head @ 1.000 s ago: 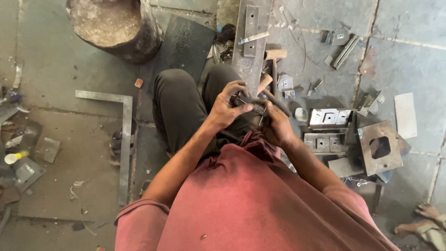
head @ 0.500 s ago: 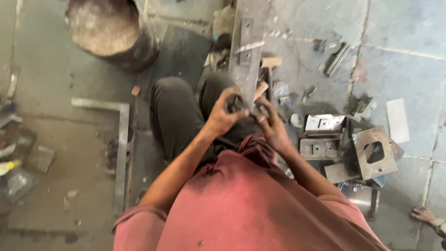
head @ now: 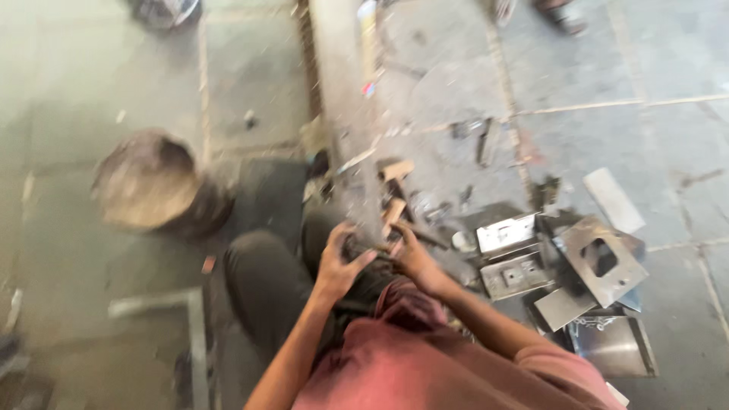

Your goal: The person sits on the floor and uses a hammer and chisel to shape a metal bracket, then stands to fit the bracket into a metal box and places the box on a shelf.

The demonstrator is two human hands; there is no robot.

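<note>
Hands meet over the lap: left hand (head: pixel 338 262) curls its fingers around a small dark part (head: pixel 363 250), and right hand (head: pixel 410 254) pinches the same part from the other side. Blur hides what the part is. Metal plates (head: pixel 600 262) lie just right of the hands; a bucket (head: pixel 152 182) stands well left.

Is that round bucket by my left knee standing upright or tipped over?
Upright: the bucket shows its round open mouth facing the camera, standing on the floor. Contents too blurred to tell.
</note>
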